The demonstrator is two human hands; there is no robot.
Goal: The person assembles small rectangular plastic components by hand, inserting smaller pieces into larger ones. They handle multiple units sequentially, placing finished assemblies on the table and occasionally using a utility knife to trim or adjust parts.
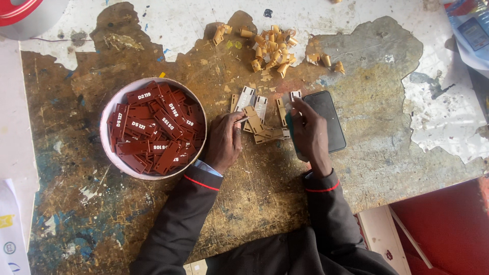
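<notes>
While my left hand (224, 140) pinches a thin pick (241, 120) and my right hand (308, 132) grips a tag (294, 97), one slip could gouge the tag or scatter the tan pile (260, 125).

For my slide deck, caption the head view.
Both hands work tan tags beside a bowl of red tags.

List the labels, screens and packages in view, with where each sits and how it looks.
Tags: dark red rectangles, white print, heaped in round white bowl, beside left hand.
Phone: dark screen, flat beside right hand.
Package: blue-white plastic, top right corner.
</notes>
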